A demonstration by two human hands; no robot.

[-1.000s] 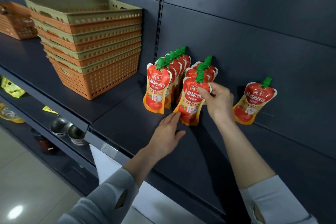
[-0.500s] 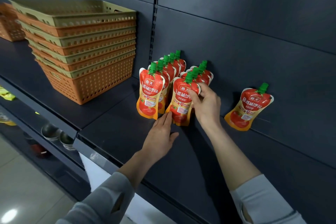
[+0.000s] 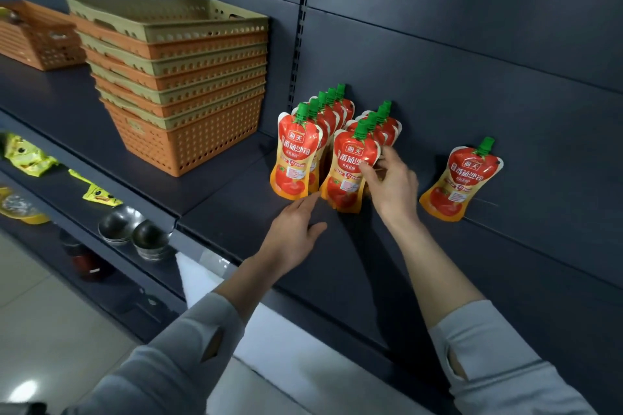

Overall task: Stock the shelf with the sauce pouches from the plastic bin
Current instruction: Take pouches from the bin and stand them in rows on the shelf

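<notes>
Two forearms reach in over the shelf (image 3: 236, 202). We find the left grip (image 3: 296, 229) wide and flat, palm down, with straight fingers pointing at the foot of the front pouch (image 3: 347, 178) and fingertips just beside its lower left corner. The right grip (image 3: 391, 185) is narrow, its fingers curled on that pouch's right edge, holding it upright at the head of the right row (image 3: 384, 125). A second row (image 3: 296, 152) stands close on its left. One lone pouch (image 3: 460, 178) leans against the back panel (image 3: 472, 61), well apart to the right.
</notes>
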